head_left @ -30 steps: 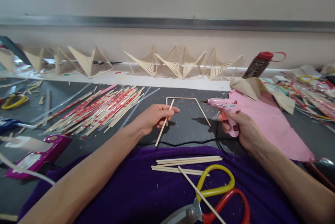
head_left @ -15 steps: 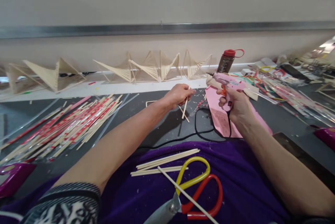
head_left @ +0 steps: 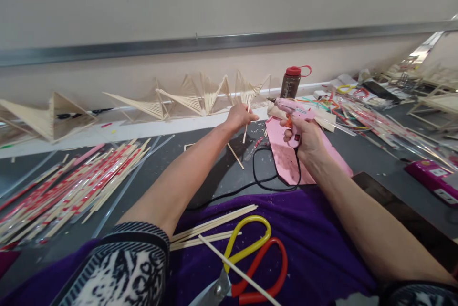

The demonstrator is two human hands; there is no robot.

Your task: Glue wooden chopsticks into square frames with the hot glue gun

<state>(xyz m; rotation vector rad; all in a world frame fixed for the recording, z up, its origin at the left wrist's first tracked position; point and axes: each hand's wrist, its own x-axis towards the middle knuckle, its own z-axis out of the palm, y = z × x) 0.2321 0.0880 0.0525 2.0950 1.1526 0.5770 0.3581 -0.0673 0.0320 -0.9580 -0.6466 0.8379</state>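
My left hand (head_left: 239, 117) pinches a thin wooden stick (head_left: 245, 133), which stands nearly upright above the grey table. Below it another wooden stick (head_left: 235, 155) lies slanted on the tabletop. My right hand (head_left: 304, 136) is wrapped round the handle of a pink hot glue gun (head_left: 295, 109), its nozzle pointing left. Under the gun lies a pink sheet (head_left: 286, 165) with dark stains. A black cord (head_left: 254, 165) loops over the table from the gun. On the purple cloth (head_left: 304, 239) in front of me rest several sticks (head_left: 214, 220) and scissors with yellow and red handles (head_left: 250, 253).
Several twisted stick models (head_left: 182, 100) stand along the wall. A bottle with a red lid (head_left: 290, 84) is behind the glue gun. Bagged sticks (head_left: 89, 177) lie at left, more bagged sticks (head_left: 386, 122) at right, near a purple device (head_left: 431, 177).
The view has turned slightly right. My left hand has moved forward with its stick, away from the stick lying on the table. The glue gun stays in my right hand.
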